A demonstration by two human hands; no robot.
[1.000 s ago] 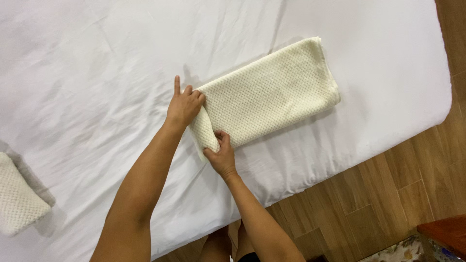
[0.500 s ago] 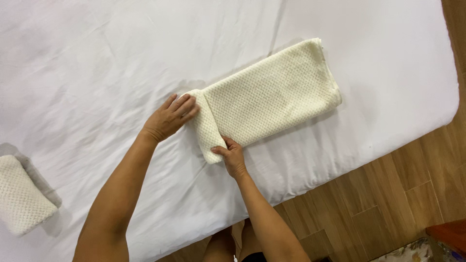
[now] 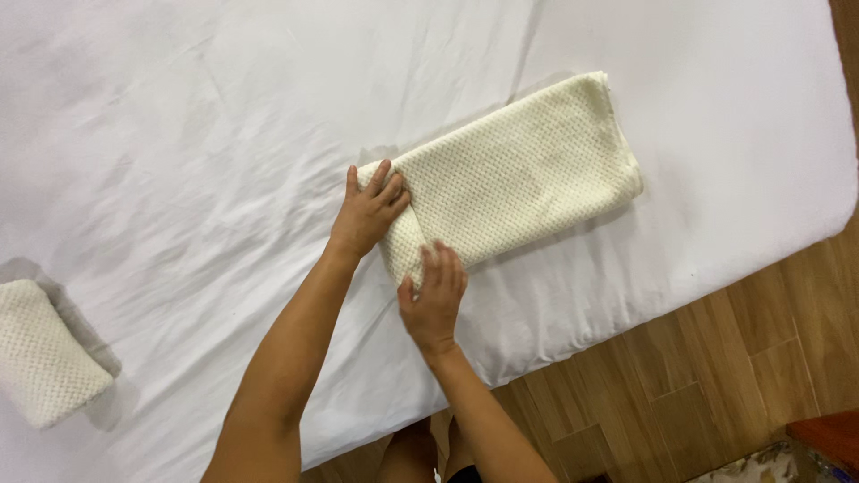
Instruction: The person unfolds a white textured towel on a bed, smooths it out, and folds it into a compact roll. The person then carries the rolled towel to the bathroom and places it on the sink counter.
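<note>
A cream waffle-weave towel (image 3: 519, 174), folded into a long strip, lies slanted on the white bed sheet (image 3: 179, 134). Its near-left end is rolled over into a thick fold. My left hand (image 3: 369, 213) presses on the far part of that rolled end with fingers spread. My right hand (image 3: 434, 295) lies flat on the near part of the same roll, fingers extended. Both hands rest on top of the towel rather than grasping it.
A second cream towel (image 3: 40, 353), rolled up, sits at the left edge of the bed. The mattress edge runs diagonally at the lower right, with wooden floor (image 3: 716, 376) beyond. A reddish-brown furniture corner (image 3: 828, 438) and patterned fabric show at the bottom right.
Both hands have shifted onto the rolled end: the left moved from beside the roll onto it, the right from pinching its near tip to lying flat on top. The roll has advanced slightly along the towel.
</note>
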